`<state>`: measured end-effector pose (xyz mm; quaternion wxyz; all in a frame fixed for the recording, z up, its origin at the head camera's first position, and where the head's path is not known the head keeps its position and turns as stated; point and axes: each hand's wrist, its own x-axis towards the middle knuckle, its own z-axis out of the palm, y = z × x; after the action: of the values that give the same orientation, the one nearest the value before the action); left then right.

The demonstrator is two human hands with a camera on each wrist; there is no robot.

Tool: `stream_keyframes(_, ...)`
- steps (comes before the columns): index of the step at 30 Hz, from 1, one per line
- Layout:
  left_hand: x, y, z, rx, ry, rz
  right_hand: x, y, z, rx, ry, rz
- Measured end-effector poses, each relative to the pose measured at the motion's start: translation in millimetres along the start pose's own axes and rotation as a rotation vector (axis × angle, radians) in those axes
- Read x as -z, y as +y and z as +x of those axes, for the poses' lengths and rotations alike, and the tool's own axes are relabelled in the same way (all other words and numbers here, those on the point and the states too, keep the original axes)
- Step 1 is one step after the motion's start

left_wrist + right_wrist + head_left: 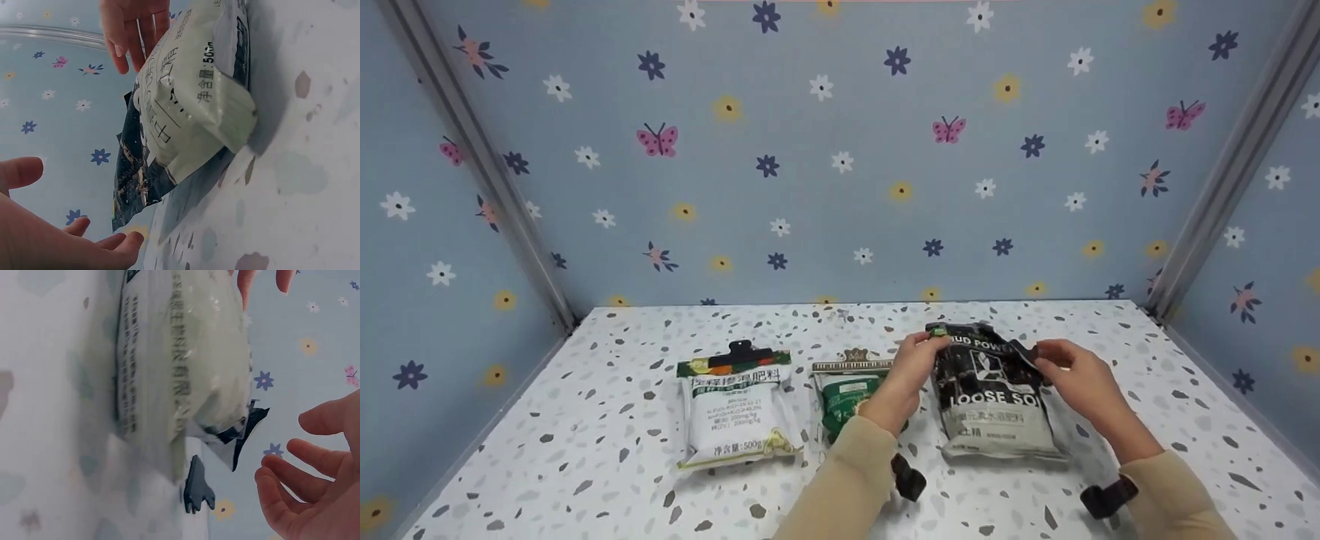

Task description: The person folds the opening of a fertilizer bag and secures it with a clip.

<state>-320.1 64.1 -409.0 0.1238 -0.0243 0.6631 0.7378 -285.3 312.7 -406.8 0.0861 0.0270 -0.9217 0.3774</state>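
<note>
A black and pale-grey fertilizer bag (990, 390), printed "LOOSE SO…", lies right of the middle of the table, its upper edge creased and bent. By its upper left corner is my left hand (916, 367). In the left wrist view that hand (62, 230) has thumb and fingers spread apart, fingertips close to the corner. My right hand (1076, 375) is at the upper right edge. Seen from the right wrist, its loosely bent fingers (298, 478) stand apart from the bag (169, 371). A black clip (197, 486) lies beyond the bag's upper end.
On the left lies a white fertilizer bag (739, 412) with a black clip (741, 351) on its top. Between the two bags is a green pouch (844, 397) with a clip (855, 362) along its top, partly behind my left arm. A patterned wall (840, 225) bounds the table's back.
</note>
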Motion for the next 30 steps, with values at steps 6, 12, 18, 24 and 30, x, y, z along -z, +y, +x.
stream_keyframes(6,-5.6,-7.8,3.9,0.049,0.002,-0.026,-5,9,0.6,-0.062,-0.122,0.023)
stream_keyframes(12,-11.4,-13.0,5.6,0.049,-0.035,-0.092,-9,15,-0.3,-0.087,-0.178,0.081)
stream_keyframes(18,-9.5,-11.9,6.2,0.044,-0.034,-0.110,-11,16,0.8,-0.073,-0.142,0.111)
stream_keyframes(24,-5.2,-9.4,4.9,0.022,-0.020,-0.128,-11,14,1.3,-0.043,-0.099,0.108)
stream_keyframes(30,-1.0,-4.1,-0.1,-0.004,0.014,-0.139,-8,11,1.4,-0.030,-0.056,0.098)
